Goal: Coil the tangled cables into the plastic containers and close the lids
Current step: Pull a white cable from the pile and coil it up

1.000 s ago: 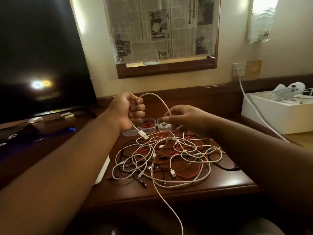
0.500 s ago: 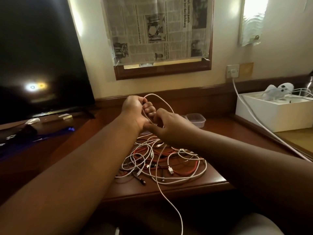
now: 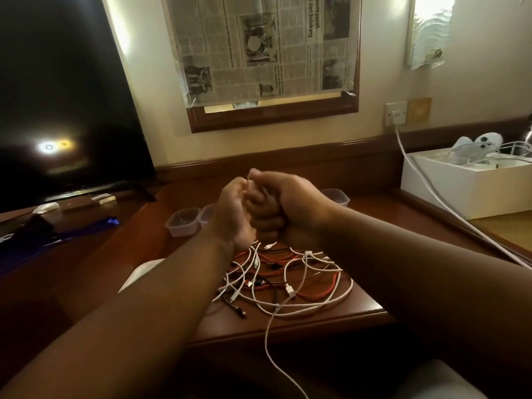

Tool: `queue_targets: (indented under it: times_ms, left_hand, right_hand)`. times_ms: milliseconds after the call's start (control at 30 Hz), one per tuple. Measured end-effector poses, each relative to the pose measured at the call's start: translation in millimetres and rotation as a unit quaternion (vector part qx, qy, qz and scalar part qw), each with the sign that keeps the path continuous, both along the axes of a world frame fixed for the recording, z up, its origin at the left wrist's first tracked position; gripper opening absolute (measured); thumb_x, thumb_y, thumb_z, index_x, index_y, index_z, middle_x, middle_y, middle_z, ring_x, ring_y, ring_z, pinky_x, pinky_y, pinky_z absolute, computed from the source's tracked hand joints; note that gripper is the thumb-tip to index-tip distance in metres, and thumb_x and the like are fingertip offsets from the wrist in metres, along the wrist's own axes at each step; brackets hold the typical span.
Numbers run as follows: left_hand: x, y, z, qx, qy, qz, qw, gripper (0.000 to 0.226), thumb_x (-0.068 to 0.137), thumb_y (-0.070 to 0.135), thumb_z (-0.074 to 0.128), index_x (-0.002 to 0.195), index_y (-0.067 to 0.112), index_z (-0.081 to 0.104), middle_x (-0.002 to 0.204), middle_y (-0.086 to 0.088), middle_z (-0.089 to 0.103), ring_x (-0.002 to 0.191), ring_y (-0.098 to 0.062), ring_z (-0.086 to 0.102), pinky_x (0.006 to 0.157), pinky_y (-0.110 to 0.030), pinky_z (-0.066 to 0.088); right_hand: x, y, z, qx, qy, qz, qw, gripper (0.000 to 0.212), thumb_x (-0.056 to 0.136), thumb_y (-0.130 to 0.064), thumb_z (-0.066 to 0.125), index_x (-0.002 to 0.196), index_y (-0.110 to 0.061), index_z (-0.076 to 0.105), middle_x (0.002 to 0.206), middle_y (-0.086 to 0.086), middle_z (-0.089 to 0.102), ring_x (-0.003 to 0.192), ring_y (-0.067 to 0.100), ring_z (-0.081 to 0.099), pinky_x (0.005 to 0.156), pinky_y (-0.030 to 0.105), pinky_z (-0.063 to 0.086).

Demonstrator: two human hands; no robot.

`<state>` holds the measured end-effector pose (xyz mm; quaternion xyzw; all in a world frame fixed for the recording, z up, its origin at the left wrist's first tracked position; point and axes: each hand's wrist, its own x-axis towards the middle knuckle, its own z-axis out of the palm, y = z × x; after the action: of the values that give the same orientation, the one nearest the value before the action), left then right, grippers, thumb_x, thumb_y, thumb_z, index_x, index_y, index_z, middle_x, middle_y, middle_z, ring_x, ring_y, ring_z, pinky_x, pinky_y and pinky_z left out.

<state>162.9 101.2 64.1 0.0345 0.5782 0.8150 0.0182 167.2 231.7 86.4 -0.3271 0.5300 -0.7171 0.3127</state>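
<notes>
My left hand [image 3: 234, 214] and my right hand [image 3: 290, 201] are pressed together above the desk, both curled round a folded white cable [image 3: 267, 335] whose loose end trails down over the desk's front edge. Below them lies a tangle of white, red and black cables [image 3: 288, 275] on the wooden desk [image 3: 359, 312]. A small clear plastic container [image 3: 182, 221] stands open left of my hands, a second [image 3: 206, 213] right beside it, and a third [image 3: 336, 195] shows behind my right wrist.
A dark TV screen [image 3: 63, 105] fills the left. A white box [image 3: 466, 188] with white gadgets sits at the right, a thick white cord [image 3: 426, 191] running from a wall socket past it. A white lid or paper [image 3: 138, 273] lies by my left forearm.
My right hand has moved in from the right and closed against my left hand, folding the big white loop down into both fists. The view has shifted, showing the containers on both sides.
</notes>
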Motion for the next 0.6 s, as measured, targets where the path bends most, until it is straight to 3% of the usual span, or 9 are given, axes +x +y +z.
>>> queue_targets:
  times_ms: [100,200,300,400,467,500,533,567,600]
  left_hand:
    - [-6.4,15.8,-6.8,0.042,0.005,-0.009,0.999,0.046,0.099,0.039,0.035,0.083,0.016,0.071,0.083,-0.007,0.069,0.082,-0.02,0.066,0.084,-0.038,0.053]
    - [-11.2,28.0,-9.1,0.032,-0.058,0.015,0.998,0.024,0.1,0.026,0.043,0.085,0.014,0.057,0.062,0.001,0.053,0.052,-0.009,0.046,0.061,-0.024,0.042]
    - [-10.4,33.8,-9.1,-0.038,-0.05,0.003,0.998,0.016,0.1,0.021,0.048,0.102,0.012,0.062,0.059,0.004,0.047,0.051,-0.007,0.036,0.048,-0.02,0.033]
    - [-7.5,30.3,-5.4,-0.19,0.025,0.017,0.981,0.019,0.102,0.018,0.048,0.106,0.015,0.066,0.061,0.003,0.048,0.05,-0.008,0.039,0.045,-0.021,0.032]
    - [-6.3,21.4,-2.4,-0.336,0.079,0.04,0.938,0.016,0.101,0.022,0.051,0.104,0.022,0.067,0.064,0.005,0.054,0.049,-0.005,0.045,0.045,-0.021,0.037]
    - [-5.8,16.6,-0.6,-0.407,0.109,0.052,0.905,0.013,0.1,0.024,0.053,0.103,0.024,0.066,0.067,0.007,0.057,0.049,-0.003,0.048,0.046,-0.019,0.039]
    - [-6.4,11.2,0.8,-0.466,0.146,0.068,0.87,0.011,0.099,0.025,0.055,0.101,0.026,0.066,0.071,0.009,0.06,0.051,0.0,0.052,0.048,-0.017,0.042]
    - [-7.5,6.5,2.3,-0.508,0.182,0.089,0.837,0.009,0.098,0.026,0.057,0.099,0.027,0.066,0.076,0.008,0.063,0.058,0.0,0.057,0.051,-0.016,0.046]
    - [-9.4,2.3,3.8,-0.534,0.21,0.11,0.812,0.007,0.097,0.026,0.059,0.097,0.027,0.066,0.081,0.007,0.065,0.067,-0.002,0.062,0.056,-0.017,0.05]
  right_hand:
    - [-9.2,0.9,12.4,-0.107,-0.012,-0.053,0.993,0.038,0.105,-0.033,0.03,0.082,-0.012,0.051,0.063,0.001,0.028,0.054,0.015,0.028,0.055,0.03,0.029]
    - [-24.1,9.5,24.3,-0.173,0.02,-0.134,0.976,0.033,0.107,-0.027,0.03,0.101,-0.006,0.055,0.073,0.004,0.049,0.065,0.016,0.052,0.068,0.031,0.048]
    - [-44.6,23.0,28.0,-0.077,0.23,-0.28,0.929,0.025,0.107,-0.016,0.035,0.107,-0.005,0.058,0.085,0.006,0.063,0.079,0.017,0.066,0.077,0.026,0.057]
    - [-65.0,39.4,23.0,0.174,0.553,-0.341,0.74,0.015,0.101,-0.013,0.05,0.111,-0.014,0.06,0.099,-0.001,0.066,0.082,0.01,0.065,0.077,0.021,0.055]
    - [-77.2,44.8,12.2,0.338,0.658,-0.298,0.604,0.023,0.096,-0.012,0.057,0.119,-0.017,0.06,0.11,-0.001,0.065,0.09,0.01,0.064,0.078,0.019,0.052]
    - [-79.2,46.0,8.2,0.396,0.658,-0.295,0.569,0.02,0.097,-0.015,0.056,0.116,-0.018,0.06,0.11,0.001,0.066,0.093,0.015,0.064,0.078,0.025,0.053]
    - [-77.7,45.7,4.4,0.427,0.632,-0.303,0.571,0.012,0.1,-0.019,0.051,0.108,-0.019,0.059,0.104,0.002,0.066,0.09,0.018,0.063,0.075,0.031,0.052]
    - [-75.2,44.0,1.1,0.436,0.579,-0.307,0.616,0.015,0.103,-0.026,0.046,0.097,-0.019,0.058,0.095,0.002,0.065,0.082,0.019,0.061,0.068,0.032,0.049]
    - [-73.8,41.2,-2.8,0.422,0.5,-0.295,0.696,0.029,0.105,-0.035,0.041,0.087,-0.017,0.056,0.083,0.002,0.061,0.072,0.017,0.057,0.061,0.03,0.044]
